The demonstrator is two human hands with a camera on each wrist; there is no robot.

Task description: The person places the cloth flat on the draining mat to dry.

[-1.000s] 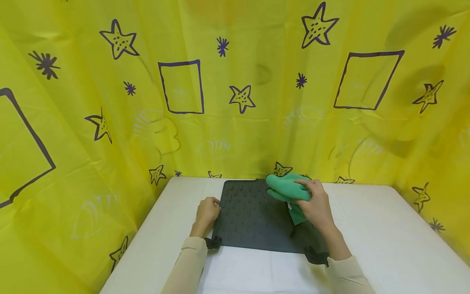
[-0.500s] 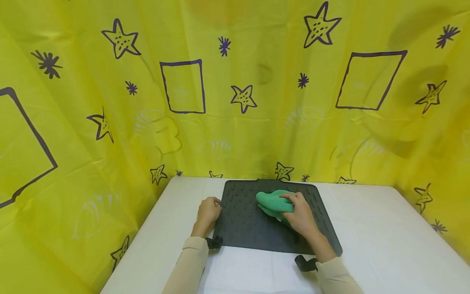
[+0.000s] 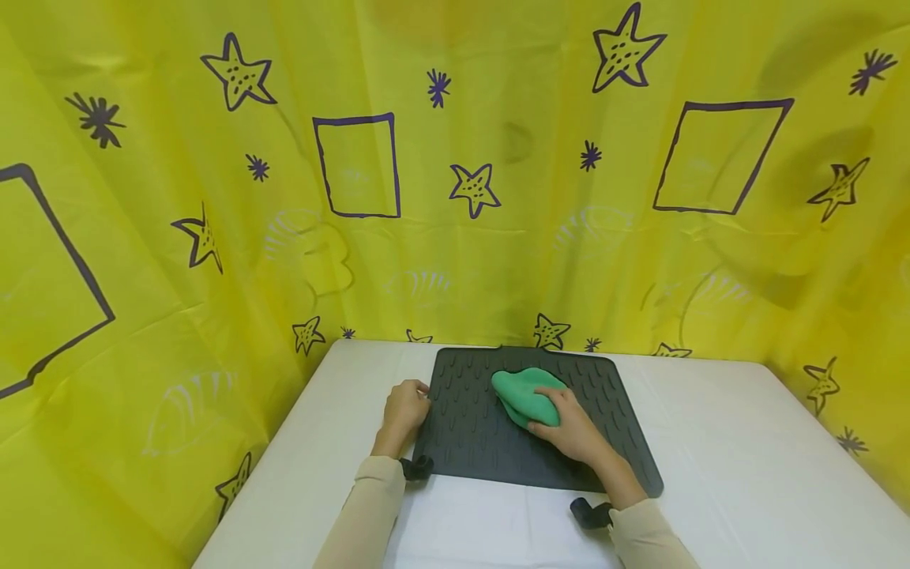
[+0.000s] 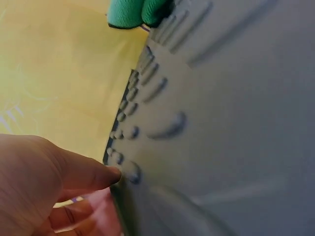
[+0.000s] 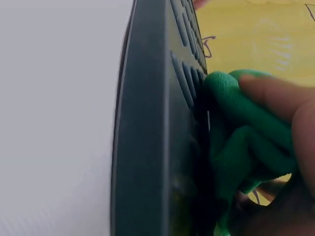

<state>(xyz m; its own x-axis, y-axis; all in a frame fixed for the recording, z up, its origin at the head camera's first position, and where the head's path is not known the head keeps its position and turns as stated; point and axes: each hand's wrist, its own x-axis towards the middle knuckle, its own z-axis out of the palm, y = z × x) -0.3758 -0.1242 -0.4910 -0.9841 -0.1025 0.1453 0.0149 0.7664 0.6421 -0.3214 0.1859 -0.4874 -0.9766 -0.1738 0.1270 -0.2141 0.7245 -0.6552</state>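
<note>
A folded green cloth (image 3: 524, 393) lies against the upper middle of a dark grey ribbed mat (image 3: 462, 431) in the head view. My right hand (image 3: 571, 427) grips the cloth from its right side. The right wrist view shows the cloth (image 5: 246, 113) bunched under the thumb, touching the mat's ribs; the other fingers are mostly hidden. At the mat's left edge is my left hand (image 3: 405, 411). In the left wrist view its thumb (image 4: 101, 174) touches the mat's rim, with the other fingers curled beside the edge, pinching it.
The mat lies on a white table (image 3: 711, 442), its far edge near a yellow curtain (image 3: 512, 261) printed with stars and frames. Black wrist mounts (image 3: 590, 512) sit at both cuffs.
My right hand has brought the cloth left and down onto the mat, and the cloth has flattened. The left hand has stayed at the mat's left edge.
</note>
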